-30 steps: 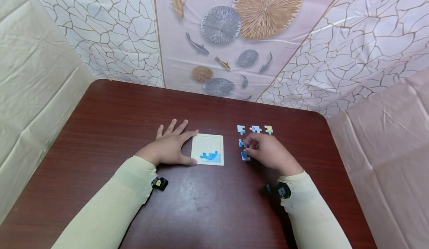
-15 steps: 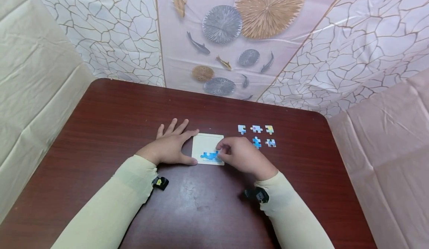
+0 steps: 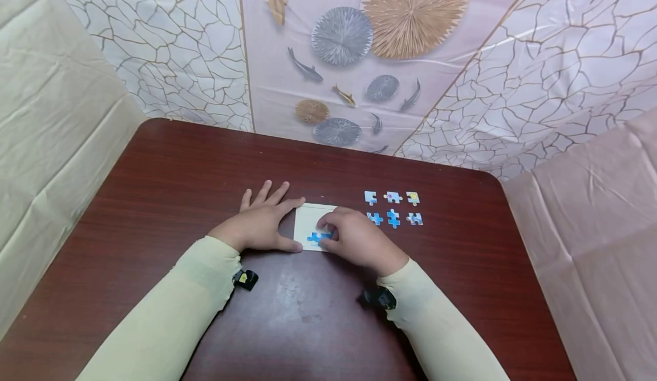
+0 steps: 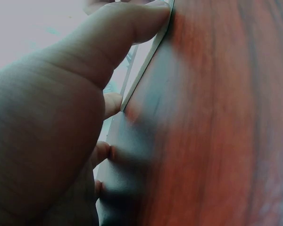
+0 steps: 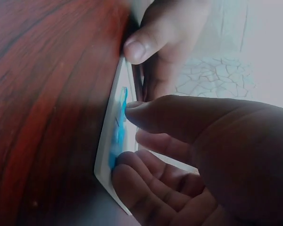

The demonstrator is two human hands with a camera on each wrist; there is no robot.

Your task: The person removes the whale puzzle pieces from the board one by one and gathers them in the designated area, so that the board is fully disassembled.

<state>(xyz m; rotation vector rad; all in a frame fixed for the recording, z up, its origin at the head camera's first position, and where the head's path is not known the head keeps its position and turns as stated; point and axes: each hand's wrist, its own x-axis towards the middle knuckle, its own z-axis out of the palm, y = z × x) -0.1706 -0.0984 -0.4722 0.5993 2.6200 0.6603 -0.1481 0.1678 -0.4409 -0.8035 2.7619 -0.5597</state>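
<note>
A small cream puzzle board point(image 3: 307, 219) lies flat on the table, with blue puzzle pieces point(image 3: 319, 237) set in its lower part. Spread out at the board's left side, my left hand point(image 3: 262, 227) rests its thumb and index finger on the two left corners. My right hand point(image 3: 359, 238) is over the right half of the board, its thumb and fingers bent around a blue puzzle piece point(image 5: 124, 101). In the right wrist view the thumb tip touches this piece, and the curled fingers partly hide it. The left wrist view shows the left thumb against the board's edge point(image 4: 144, 70).
Several loose puzzle pieces point(image 3: 393, 218) lie in two rows to the right of the board. The dark red-brown table point(image 3: 287, 312) ends at a patterned cloth point(image 3: 328, 73) behind, with pale cloth point(image 3: 590, 210) on both sides.
From the loose pieces, my right hand has moved left to the board. The puzzle piece nearest me has left the loose group. The left hand stays put.
</note>
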